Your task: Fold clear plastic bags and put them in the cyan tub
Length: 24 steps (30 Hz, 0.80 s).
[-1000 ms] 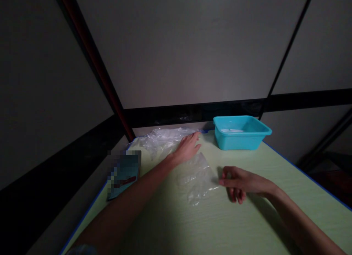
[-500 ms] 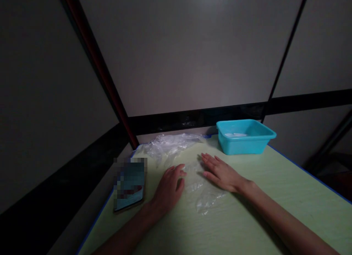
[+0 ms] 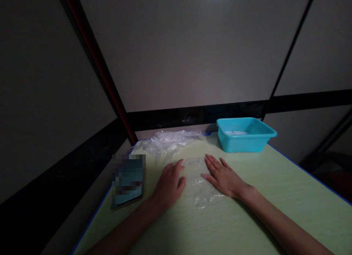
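Note:
A clear plastic bag [image 3: 199, 189] lies spread on the pale green table [image 3: 277, 181] between my hands. My right hand [image 3: 222, 174] rests flat over the bag's right side, fingers stretched out and pointing away from me. At the bag's left edge is my left hand [image 3: 170, 183], its fingers loosely curved and apart, with the thumb toward the bag. Nothing shows in its grasp; whether its fingertips touch the plastic I cannot tell.
Behind the hands lies a crumpled heap of clear plastic bags [image 3: 172, 141]. A turquoise basin [image 3: 244, 143] with something white inside stands at the back right. To the left is a phone-like device [image 3: 129, 185], its screen blurred out. A panelled wall [image 3: 192, 57] rises behind the table.
My right hand has slid slightly right and flattened with its fingers spread over the bag. My left hand has hardly moved. The view has shifted a little.

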Available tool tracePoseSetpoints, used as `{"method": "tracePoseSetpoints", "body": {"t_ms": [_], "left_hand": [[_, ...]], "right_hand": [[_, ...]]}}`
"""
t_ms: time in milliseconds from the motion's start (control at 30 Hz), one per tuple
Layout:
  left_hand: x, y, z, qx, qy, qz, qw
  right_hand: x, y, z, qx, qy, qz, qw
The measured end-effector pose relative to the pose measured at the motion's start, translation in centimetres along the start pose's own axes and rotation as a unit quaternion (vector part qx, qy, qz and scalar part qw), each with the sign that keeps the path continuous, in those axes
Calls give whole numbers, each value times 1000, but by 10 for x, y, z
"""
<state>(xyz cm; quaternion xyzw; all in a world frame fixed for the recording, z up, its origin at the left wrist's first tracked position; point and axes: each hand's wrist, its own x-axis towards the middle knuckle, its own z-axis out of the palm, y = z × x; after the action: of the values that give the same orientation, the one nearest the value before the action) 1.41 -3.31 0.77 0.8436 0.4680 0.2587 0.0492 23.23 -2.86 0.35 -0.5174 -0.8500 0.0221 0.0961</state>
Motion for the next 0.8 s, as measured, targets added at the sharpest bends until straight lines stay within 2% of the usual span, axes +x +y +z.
{"method": "tracePoseSetpoints", "body": {"t_ms": [133,300,400,600,800], "left_hand": [[2,9,-2,-8,-29,-15,999],[18,38,-5,56,-121,61,989],[29,47,0,82,-157,71,982],[30,40,14,116,-208,47,970],[24,33,11,115,-218,33,969]], "right_hand": [[0,0,-1,-1,7,5,1000],[7,-3,-6,-5,21,2,1000],[10,-5,-5,-9,11,4,1000],[10,-2,2,-15,0,-4,1000],[10,1,4,-16,-7,2,1000]]}}
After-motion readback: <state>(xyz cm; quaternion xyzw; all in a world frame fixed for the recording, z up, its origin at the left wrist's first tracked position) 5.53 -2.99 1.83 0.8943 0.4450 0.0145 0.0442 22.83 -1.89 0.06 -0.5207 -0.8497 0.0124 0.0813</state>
